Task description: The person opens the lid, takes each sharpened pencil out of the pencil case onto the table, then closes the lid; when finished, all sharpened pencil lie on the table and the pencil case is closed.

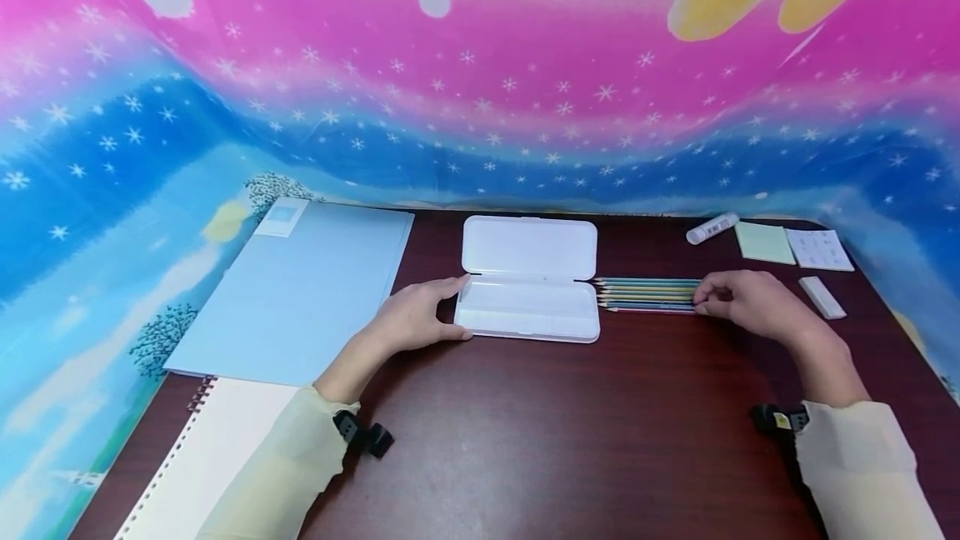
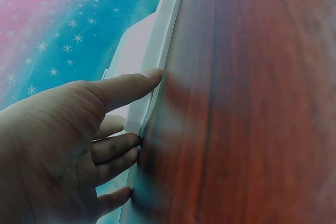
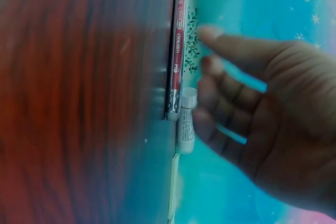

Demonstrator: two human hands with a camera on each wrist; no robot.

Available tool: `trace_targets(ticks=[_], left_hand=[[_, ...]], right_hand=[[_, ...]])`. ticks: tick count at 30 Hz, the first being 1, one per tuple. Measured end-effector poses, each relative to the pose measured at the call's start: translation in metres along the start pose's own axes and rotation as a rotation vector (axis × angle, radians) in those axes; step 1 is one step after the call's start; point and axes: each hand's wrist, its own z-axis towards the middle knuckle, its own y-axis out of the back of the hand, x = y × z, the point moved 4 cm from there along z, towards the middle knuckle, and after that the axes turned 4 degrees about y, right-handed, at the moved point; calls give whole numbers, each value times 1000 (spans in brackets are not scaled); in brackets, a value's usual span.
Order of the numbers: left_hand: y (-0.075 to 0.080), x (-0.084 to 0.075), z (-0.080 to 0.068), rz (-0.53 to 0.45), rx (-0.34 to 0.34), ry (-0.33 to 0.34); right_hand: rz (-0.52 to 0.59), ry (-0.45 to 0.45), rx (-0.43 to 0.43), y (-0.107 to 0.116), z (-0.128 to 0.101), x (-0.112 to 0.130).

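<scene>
A white pencil case [image 1: 527, 323] lies with its lid [image 1: 529, 248] folded back. My left hand [image 1: 412, 315] holds the left end of its base between thumb and fingers; in the left wrist view the thumb presses on the rim [image 2: 152, 90]. To the right of the case, several pencils [image 1: 647, 293] lie side by side, tips toward it. Close over their far ends is my right hand [image 1: 757, 307], fingers loosely bent. In the right wrist view a red pencil [image 3: 178, 51] with a metal-banded end shows, and the right hand [image 3: 273, 114] stands apart from it.
Beyond the right hand are a glue stick [image 1: 712, 228], a pale green note pad [image 1: 765, 242], a printed white pad [image 1: 820, 249] and a white eraser [image 1: 822, 297]. A light blue folder [image 1: 300, 290] and a spiral notebook [image 1: 217, 457] lie left. A patterned cloth [image 1: 480, 65] borders the table.
</scene>
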Motion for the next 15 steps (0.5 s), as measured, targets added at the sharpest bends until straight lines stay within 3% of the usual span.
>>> trace_targets(ticks=[11, 15], left_hand=[[0, 1, 1, -2, -6, 2], [0, 0, 0, -7, -11, 2]], right_hand=[[98, 93, -62, 9, 21, 43], [215, 104, -28, 4, 38, 66]])
